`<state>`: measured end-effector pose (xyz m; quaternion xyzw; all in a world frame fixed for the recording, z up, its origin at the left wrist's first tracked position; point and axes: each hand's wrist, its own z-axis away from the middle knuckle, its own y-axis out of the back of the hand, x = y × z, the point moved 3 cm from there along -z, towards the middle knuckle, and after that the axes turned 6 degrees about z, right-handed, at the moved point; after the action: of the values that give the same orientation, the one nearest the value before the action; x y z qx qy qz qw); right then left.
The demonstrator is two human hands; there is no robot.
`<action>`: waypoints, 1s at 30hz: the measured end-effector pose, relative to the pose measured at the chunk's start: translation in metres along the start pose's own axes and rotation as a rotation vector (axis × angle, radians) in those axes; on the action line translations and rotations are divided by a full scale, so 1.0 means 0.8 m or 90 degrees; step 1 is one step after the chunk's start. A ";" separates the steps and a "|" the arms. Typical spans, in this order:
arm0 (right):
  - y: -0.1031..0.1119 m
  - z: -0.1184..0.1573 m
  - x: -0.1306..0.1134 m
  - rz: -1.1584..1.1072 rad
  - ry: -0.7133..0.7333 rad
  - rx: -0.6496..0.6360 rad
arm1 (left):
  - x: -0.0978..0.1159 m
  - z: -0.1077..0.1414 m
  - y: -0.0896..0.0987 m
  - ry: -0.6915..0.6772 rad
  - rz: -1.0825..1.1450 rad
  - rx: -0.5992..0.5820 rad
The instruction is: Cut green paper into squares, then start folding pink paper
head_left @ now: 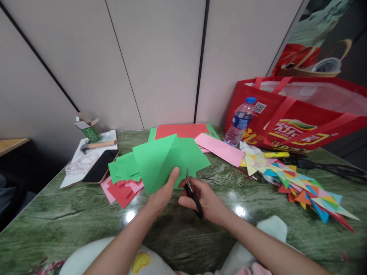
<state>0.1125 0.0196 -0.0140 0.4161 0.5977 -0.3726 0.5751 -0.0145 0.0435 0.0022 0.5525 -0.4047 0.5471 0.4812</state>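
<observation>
Landmark: the large green sheet (160, 158), up in front of the person, above the green-patterned table (94, 214), creased or overlapping down its middle.

Far left of the sheet lay a white board (73, 172), bearing beaded strands (83, 162), a hammer (100, 144) with a wooden handle, and a small open green-and-white box (90, 131) near its back edge. A dark phone (100, 167) lay partly on the board. Just left of the sheet were small green pieces (123, 168), over red and pink pieces (123, 191) spread lower down.

The left hand (164, 193) gripped the large green sheet at its lower part, fingers closed, thumb on the near face; the other fingers were mostly hidden behind. Behind the sheet, a red sheet (183, 130) lay over green paper (212, 131).

At the sheet's lower right, the right hand (200, 194) had its fingers curled around black-handled scissors (192, 198), blades pointing up toward the sheet. Could not tell if the blades touched it.

Right of the sheet: a pink strip (220, 148), then a water bottle (241, 124) with a blue cap, upright but leaning in view, in front of a big red bag (286, 114). Farther right of the sheet, a yellow tube (276, 154) lay near colorful folded paper pieces (301, 187), massed in a long row, with a black-handled tool (308, 164) behind them.
</observation>
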 end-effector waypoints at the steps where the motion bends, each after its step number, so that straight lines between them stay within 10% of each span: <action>1: 0.000 0.000 0.001 -0.001 0.000 0.001 | 0.000 0.000 0.000 -0.002 -0.031 0.001; 30: 0.000 -0.002 0.017 -0.048 -0.054 0.022 | -0.009 -0.003 0.004 0.020 -0.117 0.021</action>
<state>0.1120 0.0224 -0.0275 0.3870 0.5816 -0.4218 0.5780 -0.0187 0.0445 -0.0047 0.5864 -0.3361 0.5157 0.5265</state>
